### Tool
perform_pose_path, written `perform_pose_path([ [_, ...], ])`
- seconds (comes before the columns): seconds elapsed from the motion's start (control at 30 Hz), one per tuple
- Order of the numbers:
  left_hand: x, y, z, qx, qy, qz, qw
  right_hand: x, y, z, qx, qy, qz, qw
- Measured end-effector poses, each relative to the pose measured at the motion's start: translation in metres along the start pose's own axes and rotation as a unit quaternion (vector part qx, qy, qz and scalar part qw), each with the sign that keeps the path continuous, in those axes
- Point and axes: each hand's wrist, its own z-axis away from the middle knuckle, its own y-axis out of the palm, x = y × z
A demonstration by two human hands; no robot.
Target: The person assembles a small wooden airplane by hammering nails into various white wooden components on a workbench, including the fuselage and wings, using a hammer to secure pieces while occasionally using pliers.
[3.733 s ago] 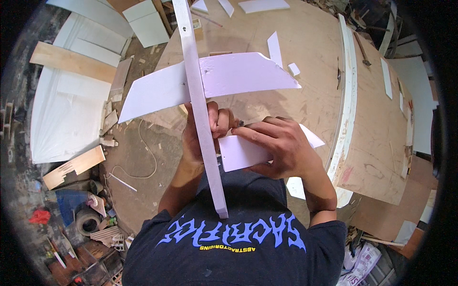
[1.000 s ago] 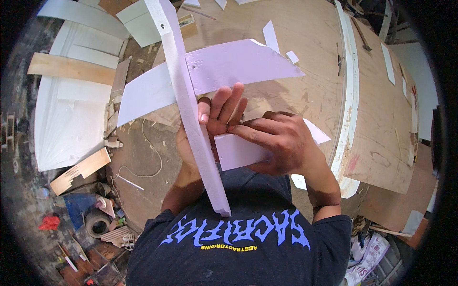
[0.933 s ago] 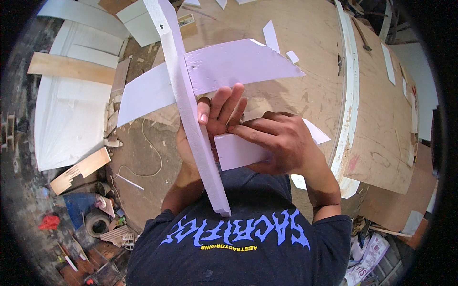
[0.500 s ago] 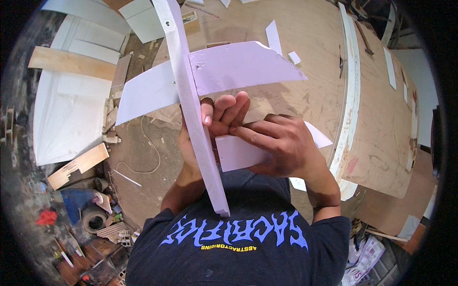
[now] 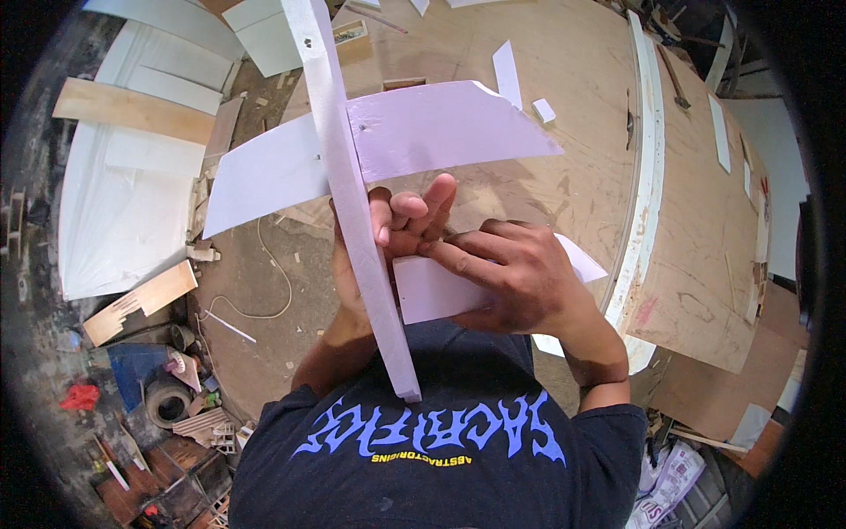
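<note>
A white model plane, seemingly of foam board, stands out in front of my chest. Its long narrow body (image 5: pixel 357 216) runs from the top of the view down to my shirt. A broad wing (image 5: pixel 432 128) crosses it, reaching out on both sides. My left hand (image 5: pixel 411 213) wraps the body from behind; its fingertips curl out on the right side, below the wing. In my right hand (image 5: pixel 520 269) is a smaller slanted white panel (image 5: pixel 421 291), pinched between fingers and thumb. That panel's inner end lies against or very close to the body; which, I cannot tell.
A plywood worktop (image 5: pixel 564 194) lies beyond, holding a pointed white offcut (image 5: pixel 508 75), a small white block (image 5: pixel 544 110) and a hammer (image 5: pixel 676 84). A long white strip (image 5: pixel 648 176) crosses it. White panels (image 5: pixel 141 194) lean at left; a tape roll (image 5: pixel 167 403) sits among clutter.
The plane has tilted slightly, its left wing dropping a little lower. The small panel and my right hand have shifted slightly left. My left fingers have curled a bit; both holds remain.
</note>
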Motion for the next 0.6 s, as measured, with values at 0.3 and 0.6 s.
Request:
perform_pose_path([
  [0.3, -0.008, 0.005, 0.0, -0.024, -0.001, -0.043, 0.999, 0.004, 0.001, -0.005, -0.014, -0.012, -0.006, 1.0],
  [0.6, -0.013, -0.001, 0.0, 0.0, 0.014, -0.048, 0.999, 0.003, 0.002, -0.012, -0.001, -0.036, 0.001, 0.999],
])
